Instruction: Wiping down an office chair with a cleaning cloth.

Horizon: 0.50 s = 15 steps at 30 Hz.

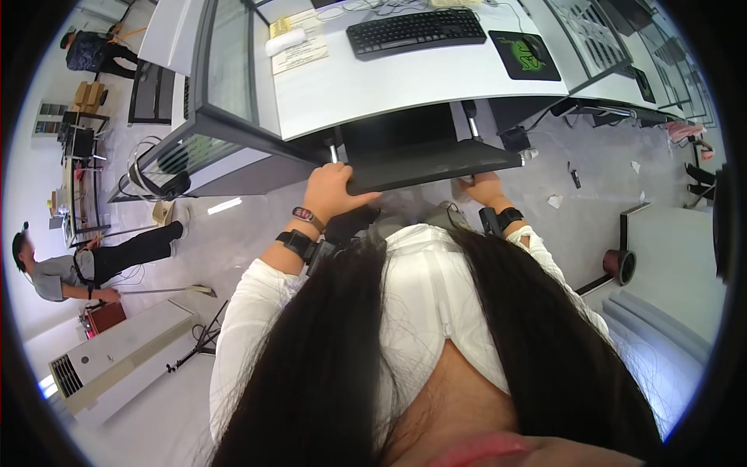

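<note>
A dark drawer-like panel [432, 163] on metal slide rails juts out below the front edge of the white desk [408, 96]. My left hand [335, 190] grips its left front corner, with the thumb along the front edge. At the panel's right part, my right hand [484, 188] has its fingers under the front edge, partly hidden. On the desktop lie a black keyboard [417, 34], a black mouse mat [525, 56] with a green emblem and a dark mouse, and papers [300, 49] with a white roll-like object on them.
Glass partitions [230, 64] flank the desk. A person [105, 262] with a long-handled broom and dustpan stands on the left; another person [96, 52] is farther off. A floor-standing air conditioner [125, 356] is at lower left. Scraps [554, 201] lie on the floor at right.
</note>
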Available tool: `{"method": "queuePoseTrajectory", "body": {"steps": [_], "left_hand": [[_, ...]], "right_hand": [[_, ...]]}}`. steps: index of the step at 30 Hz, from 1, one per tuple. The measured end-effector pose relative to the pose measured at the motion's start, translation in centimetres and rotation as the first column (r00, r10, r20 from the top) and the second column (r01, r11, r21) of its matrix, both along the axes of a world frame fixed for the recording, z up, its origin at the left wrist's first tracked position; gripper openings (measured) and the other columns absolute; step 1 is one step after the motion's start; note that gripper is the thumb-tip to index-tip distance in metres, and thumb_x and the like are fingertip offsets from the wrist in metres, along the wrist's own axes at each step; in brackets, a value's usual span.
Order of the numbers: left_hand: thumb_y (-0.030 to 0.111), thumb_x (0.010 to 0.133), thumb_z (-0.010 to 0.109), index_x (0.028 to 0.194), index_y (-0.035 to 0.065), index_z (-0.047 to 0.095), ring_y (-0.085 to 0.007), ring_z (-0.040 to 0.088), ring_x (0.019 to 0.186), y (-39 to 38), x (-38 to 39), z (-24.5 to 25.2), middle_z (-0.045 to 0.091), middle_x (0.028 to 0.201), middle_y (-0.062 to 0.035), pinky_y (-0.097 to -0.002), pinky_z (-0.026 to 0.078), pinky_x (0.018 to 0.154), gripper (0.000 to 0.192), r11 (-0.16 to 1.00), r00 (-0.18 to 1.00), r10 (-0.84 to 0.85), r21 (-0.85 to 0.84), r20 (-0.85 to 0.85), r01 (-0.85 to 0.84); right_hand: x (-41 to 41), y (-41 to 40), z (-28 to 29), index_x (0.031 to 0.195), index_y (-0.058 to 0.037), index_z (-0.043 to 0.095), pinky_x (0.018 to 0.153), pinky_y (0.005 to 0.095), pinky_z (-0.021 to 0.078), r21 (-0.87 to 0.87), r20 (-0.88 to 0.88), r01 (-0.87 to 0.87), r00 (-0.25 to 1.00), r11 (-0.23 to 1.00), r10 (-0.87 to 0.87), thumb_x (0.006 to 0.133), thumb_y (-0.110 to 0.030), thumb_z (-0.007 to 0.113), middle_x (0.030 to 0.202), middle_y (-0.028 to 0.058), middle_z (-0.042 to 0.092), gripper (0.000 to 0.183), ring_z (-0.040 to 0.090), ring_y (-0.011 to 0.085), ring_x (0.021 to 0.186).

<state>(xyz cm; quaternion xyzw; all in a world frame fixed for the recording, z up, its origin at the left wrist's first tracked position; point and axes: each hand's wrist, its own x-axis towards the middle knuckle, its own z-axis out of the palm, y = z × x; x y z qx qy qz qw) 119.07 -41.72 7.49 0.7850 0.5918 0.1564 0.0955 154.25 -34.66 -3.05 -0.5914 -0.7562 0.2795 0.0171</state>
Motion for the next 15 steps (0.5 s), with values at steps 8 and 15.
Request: {"method": "queuePoseTrajectory", "body": {"steps": [8, 15], "left_hand": [[0.054, 0.058, 0.076, 0.063, 0.0056, 0.056, -0.0303, 0.056, 0.067, 0.0, 0.3, 0.6, 0.056, 0.069, -0.0098, -0.0379, 0.046, 0.061, 0.053, 0.997, 0.997, 0.068, -0.043, -0.043, -0.07], [0.062, 0.053, 0.073, 0.063, 0.0056, 0.057, -0.0303, 0.056, 0.065, -0.1, 0.1, 0.6, 0.056, 0.067, -0.0102, -0.0386, 0.045, 0.06, 0.06, 0.986, 0.985, 0.156, -0.047, -0.077, -0.16]], "right_hand": [[4.0, 1.8, -1.1, 0.11, -0.0096, 0.057, 0.084, 0.0419, 0.0456, 0.329, -0.113, -0.12, 0.98, 0.937, 0.165, 0.072, -0.029, 0.066, 0.105, 0.0165, 0.06, 0.044, 0.056, 0.0367, 0.098], [2.6, 2.6, 0.3, 0.104, -0.0068, 0.059, 0.081, 0.0409, 0.0461, 0.233, -0.318, -0.156, 0.921, 0.96, 0.226, 0.072, -0.029, 0.067, 0.101, 0.0165, 0.061, 0.04, 0.057, 0.0362, 0.096]]}}
